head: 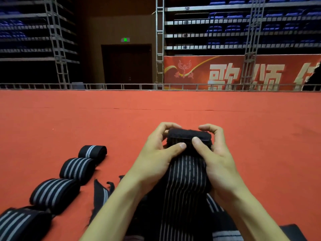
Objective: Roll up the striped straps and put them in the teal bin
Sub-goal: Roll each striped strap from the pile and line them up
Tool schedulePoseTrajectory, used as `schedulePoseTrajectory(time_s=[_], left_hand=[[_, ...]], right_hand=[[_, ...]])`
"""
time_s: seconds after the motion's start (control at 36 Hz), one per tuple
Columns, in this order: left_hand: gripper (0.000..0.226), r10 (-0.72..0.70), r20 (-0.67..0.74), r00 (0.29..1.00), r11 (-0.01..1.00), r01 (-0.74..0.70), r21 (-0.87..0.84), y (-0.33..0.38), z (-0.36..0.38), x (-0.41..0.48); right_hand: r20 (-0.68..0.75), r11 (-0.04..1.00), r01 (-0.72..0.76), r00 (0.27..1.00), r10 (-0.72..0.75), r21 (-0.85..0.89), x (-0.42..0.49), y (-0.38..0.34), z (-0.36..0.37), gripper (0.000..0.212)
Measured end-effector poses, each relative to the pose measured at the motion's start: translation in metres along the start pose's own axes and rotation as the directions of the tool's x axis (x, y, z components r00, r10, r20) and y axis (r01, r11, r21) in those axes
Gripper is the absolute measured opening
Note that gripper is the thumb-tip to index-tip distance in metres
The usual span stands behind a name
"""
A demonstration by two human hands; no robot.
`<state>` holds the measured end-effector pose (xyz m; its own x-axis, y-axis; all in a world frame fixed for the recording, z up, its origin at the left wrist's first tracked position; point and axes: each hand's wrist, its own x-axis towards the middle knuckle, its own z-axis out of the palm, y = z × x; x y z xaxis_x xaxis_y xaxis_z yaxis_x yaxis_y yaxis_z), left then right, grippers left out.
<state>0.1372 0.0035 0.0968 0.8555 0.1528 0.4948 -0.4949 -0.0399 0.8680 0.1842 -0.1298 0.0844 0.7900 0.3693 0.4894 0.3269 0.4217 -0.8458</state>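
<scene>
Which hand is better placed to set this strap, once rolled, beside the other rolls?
Probably the left hand: the four rolled straps lie in a row on its side, and the right hand is farther from them. Both hands grip the strap being rolled.

A red carpet (243, 119) runs to a metal rail (104, 86), with a red banner (199, 72) and dark door (126, 65) beyond.

One black strap (186, 173) with thin pale stripes is rolled only at its far end; the rest runs flat toward the viewer. Four rolled straps (77, 168) lie in a diagonal row at left. A loose strap (101, 193) lies flat beside them.
</scene>
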Motion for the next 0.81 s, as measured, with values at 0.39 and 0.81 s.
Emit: schedulePoseTrajectory(time_s=[0.39, 0.81], left_hand=[[0.041, 0.071, 0.010, 0.997, 0.991, -0.072, 0.113, 0.0028, 0.0010, -0.0029], [0.032, -0.169, 0.067, 0.983, 0.982, 0.163, 0.092, 0.0059, 0.0018, -0.0032]], right_hand=[[0.040, 0.997, -0.012, 0.999, 0.009, 0.075, -0.0004, -0.0034, 0.0058, 0.012], [0.080, 0.991, -0.084, 0.994, 0.075, 0.104, -0.0001, -0.0024, 0.0011, 0.034]])
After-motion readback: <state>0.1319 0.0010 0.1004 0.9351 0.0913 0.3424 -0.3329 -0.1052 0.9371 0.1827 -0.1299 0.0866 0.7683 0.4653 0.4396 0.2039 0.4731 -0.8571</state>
